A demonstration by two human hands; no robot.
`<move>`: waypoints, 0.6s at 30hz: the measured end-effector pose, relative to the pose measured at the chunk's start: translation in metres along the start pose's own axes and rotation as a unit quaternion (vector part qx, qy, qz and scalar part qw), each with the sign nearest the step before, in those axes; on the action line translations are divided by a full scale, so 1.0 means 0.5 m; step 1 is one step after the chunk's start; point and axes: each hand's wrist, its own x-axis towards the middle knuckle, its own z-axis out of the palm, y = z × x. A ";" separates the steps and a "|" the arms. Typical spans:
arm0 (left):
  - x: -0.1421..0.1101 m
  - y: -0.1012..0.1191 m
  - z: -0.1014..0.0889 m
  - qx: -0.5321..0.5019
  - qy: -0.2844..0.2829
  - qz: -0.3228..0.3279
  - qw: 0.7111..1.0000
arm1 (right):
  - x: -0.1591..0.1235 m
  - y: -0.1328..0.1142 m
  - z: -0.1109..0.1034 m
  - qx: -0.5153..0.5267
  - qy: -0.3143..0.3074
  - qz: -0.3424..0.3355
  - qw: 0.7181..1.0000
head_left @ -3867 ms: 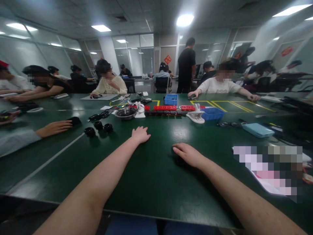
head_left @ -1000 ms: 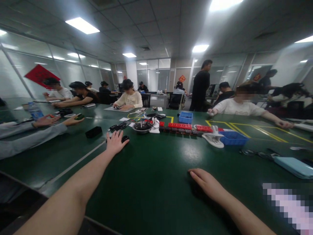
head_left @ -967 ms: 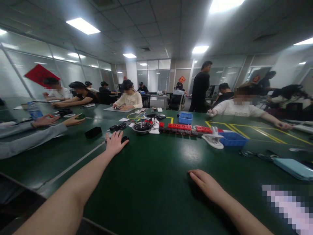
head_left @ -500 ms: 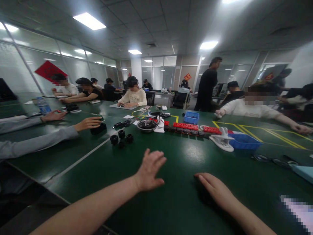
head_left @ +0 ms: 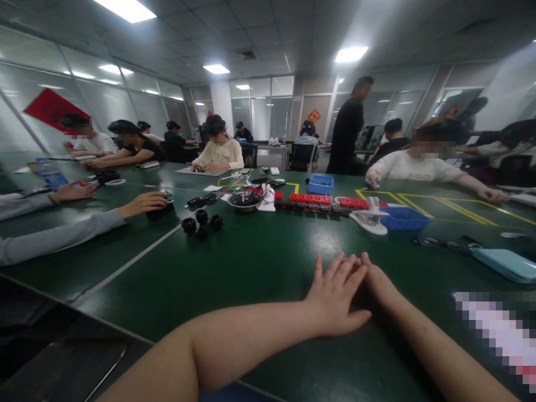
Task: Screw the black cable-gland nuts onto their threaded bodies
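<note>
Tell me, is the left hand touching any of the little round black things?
Apart. The head view shows a wide stretch of green table between the left hand and the round black things.

Four cylinders [head_left: 201,217] lie on the table [head_left: 251,262], left of the bowl [head_left: 243,209]

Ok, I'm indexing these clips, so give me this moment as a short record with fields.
Hands: left hand, fingers spread, beside right hand; contact unclear
Held: right hand partly hidden, contents cannot be told
Surface: green table
Left of hands: group of black round pieces
Beyond hands: red row, white clip-shaped piece, blue bin
Right side: light-blue case
Co-worker: grey-sleeved hand at a black box
</note>
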 end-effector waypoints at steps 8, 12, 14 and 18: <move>0.006 -0.022 0.008 -0.007 -0.101 -0.017 0.995 | -0.006 -0.013 0.014 0.113 -0.005 -0.004 0.994; 0.015 -0.022 0.000 -0.035 -0.026 -0.005 0.999 | -0.006 -0.013 0.017 0.114 0.011 -0.003 0.993; 0.019 -0.026 -0.002 -0.071 0.000 -0.002 0.997 | -0.005 -0.011 0.017 0.111 0.012 -0.005 0.994; 0.022 -0.047 -0.014 -0.139 0.020 -0.053 0.989 | -0.005 -0.011 0.019 0.098 0.003 -0.011 0.995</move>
